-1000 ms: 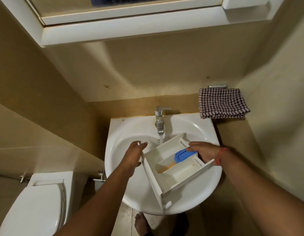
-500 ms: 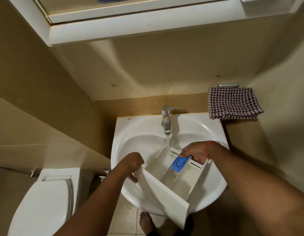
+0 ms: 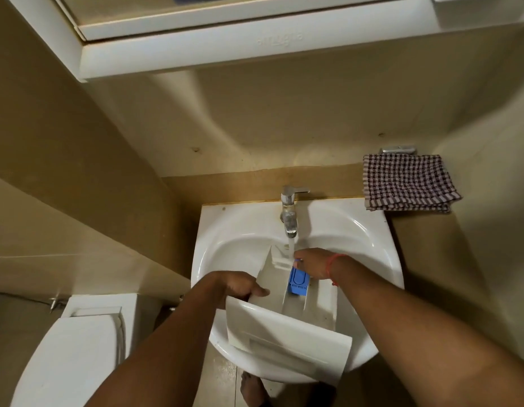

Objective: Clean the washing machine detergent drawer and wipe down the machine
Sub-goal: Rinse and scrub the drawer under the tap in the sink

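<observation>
While one tap (image 3: pixel 290 218) runs, two hands grip one drawer (image 3: pixel 287 339).

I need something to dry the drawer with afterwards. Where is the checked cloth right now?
In the head view the checked cloth lies folded on the ledge right of the tap, just beyond the sink's back right corner.

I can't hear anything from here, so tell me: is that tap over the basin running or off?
Running. A pale stream of water drops from the tap spout onto the back end of the detergent drawer, beside the right hand in the basin.
</observation>
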Available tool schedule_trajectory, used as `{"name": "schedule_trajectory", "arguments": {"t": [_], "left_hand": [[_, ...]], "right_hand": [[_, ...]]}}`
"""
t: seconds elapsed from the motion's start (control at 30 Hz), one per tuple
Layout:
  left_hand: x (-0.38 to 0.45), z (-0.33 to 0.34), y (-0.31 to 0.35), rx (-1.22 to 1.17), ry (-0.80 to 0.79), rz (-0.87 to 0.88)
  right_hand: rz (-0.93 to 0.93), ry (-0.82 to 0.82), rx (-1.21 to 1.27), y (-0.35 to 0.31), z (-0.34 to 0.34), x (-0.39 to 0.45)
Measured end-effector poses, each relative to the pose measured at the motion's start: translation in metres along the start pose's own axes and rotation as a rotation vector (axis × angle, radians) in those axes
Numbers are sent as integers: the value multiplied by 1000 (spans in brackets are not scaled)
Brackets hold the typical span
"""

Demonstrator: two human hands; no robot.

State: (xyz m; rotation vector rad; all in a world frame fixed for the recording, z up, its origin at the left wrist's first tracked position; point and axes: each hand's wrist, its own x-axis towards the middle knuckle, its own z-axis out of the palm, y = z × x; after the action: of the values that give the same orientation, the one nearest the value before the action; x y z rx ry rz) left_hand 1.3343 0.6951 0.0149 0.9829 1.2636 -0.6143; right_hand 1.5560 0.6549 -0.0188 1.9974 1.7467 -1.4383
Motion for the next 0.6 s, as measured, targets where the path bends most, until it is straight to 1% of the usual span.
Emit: {"name": "schedule_trajectory", "arguments": {"t": [0.07, 0.13, 0.2, 0.27, 0.33, 0.37, 0.43, 0.47, 0.53, 0.6], "left_hand": [[6, 4, -4, 54, 18, 28], [9, 6, -12, 70, 53, 61], [8, 11, -21, -3, 90, 105], [2, 17, -29, -37, 141, 175], [-3, 27, -34, -79, 195, 223], [-4, 33, -36, -129, 195, 234], [-2, 43, -40, -229, 211, 246], [-4, 49, -40, -264, 232, 250], [-3, 62, -41, -353, 261, 256], [-3, 76, -42, -435, 282, 254]], "right_hand": [[-42, 42, 28, 1, 3, -5], [-94, 127, 139, 5, 4, -15], [-123, 302, 318, 15, 6, -33], [-109, 475, 516, 30, 11, -59], [-74, 615, 791, 45, 19, -89], [-48, 673, 935, 51, 25, -103], [11, 746, 1126, 57, 36, -124], [38, 764, 1156, 57, 43, -131], [86, 761, 1152, 51, 56, -139], [94, 756, 1141, 35, 66, -145]]}}
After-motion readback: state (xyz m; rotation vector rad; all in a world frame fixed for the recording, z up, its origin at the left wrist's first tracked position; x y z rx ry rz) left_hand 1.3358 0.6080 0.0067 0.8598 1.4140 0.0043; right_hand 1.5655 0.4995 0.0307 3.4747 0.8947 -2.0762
